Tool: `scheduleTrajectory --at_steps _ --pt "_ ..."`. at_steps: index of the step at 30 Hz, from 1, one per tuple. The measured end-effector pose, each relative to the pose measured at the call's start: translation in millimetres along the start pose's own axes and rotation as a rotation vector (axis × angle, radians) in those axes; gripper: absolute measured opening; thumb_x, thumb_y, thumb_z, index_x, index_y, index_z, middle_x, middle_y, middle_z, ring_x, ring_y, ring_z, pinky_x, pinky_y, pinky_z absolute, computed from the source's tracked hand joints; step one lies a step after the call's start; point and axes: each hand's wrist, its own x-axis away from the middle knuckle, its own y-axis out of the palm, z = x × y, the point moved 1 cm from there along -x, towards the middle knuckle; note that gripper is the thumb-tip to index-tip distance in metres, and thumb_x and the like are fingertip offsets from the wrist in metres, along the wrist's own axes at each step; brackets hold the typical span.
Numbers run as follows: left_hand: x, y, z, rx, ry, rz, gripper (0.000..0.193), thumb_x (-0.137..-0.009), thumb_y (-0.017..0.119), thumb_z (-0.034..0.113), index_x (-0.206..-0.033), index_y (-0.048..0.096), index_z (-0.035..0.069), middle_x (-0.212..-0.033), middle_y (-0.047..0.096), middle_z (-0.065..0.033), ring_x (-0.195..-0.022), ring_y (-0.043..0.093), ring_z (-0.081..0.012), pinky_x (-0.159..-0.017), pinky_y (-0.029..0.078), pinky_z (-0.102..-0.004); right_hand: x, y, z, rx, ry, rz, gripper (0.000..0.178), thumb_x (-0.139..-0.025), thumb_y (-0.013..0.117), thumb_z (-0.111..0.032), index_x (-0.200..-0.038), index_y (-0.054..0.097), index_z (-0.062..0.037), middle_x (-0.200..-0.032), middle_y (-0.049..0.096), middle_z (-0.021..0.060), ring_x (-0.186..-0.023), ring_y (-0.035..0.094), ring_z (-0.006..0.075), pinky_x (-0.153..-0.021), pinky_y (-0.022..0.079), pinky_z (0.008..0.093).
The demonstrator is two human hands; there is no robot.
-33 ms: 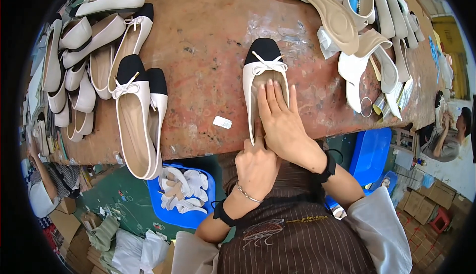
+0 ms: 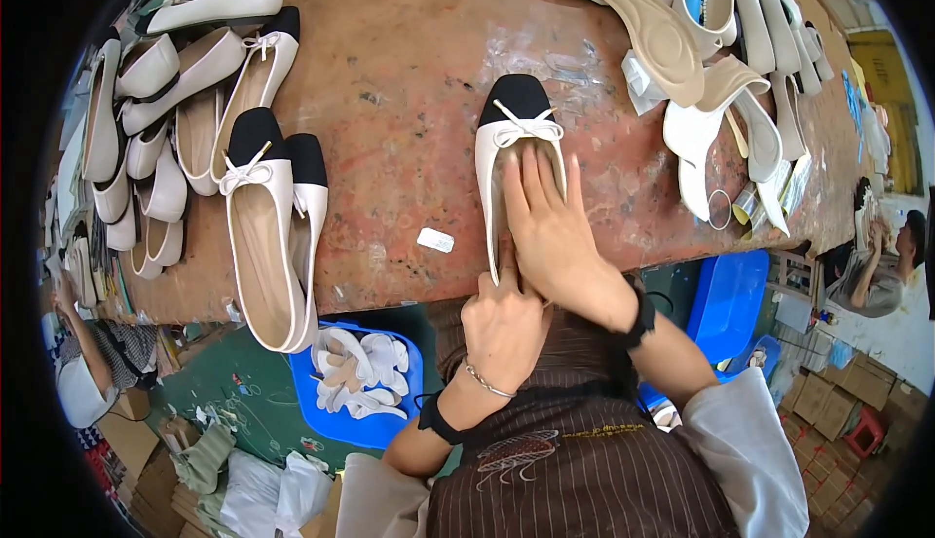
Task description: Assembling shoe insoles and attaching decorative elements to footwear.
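A cream ballet flat (image 2: pixel 495 183) with a black toe cap and a thin bow lies on the workbench in front of me, toe pointing away. My left hand (image 2: pixel 504 332) is closed around its heel end, index finger reaching along the inside. Flat on the insole rests my right hand (image 2: pixel 557 241), its fingers stretched toward the toe and the thumb side near the left hand. The fingertips go in just under the bow, and the hand covers most of the insole and the heel's right side.
Finished flats (image 2: pixel 258 246) stand on the bench at left, with several more piled behind. Insoles (image 2: pixel 662 41) and white shoe parts lie at right. A small white label (image 2: pixel 435 239) is near the shoe. Below the bench sits a blue bin (image 2: pixel 417 392) of pads. Other people work at both sides.
My right hand has slid slightly forward inside the shoe, so its fingertips are deeper toward the toe. The left hand stays at the heel.
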Motion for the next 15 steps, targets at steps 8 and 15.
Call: scheduleTrajectory --at_steps 8,15 --pt "-1 -6 -1 -0.034 0.062 -0.015 0.072 -0.064 0.081 0.021 -0.129 0.06 0.0 -0.137 0.054 -0.0229 -0.083 0.066 -0.0301 -0.067 0.059 -0.0345 -29 19 5 0.191 0.018 -0.095 0.039 -0.092 0.045 -0.013 -0.122 0.061 0.0046 -0.112 0.068 0.0212 -0.112 0.063 0.0311 -0.119 0.003 0.0623" --pt "-4 -11 4 0.035 0.054 0.036 0.043 -0.071 0.08 0.022 -0.108 0.071 0.003 -0.136 0.057 -0.0185 -0.091 0.067 -0.035 -0.072 0.056 -0.0417 -37 15 10 0.124 -0.118 -0.192 0.029 -0.086 0.052 -0.017 -0.101 0.068 0.0029 -0.099 0.07 0.0197 -0.103 0.065 0.0364 -0.109 0.019 0.0727"
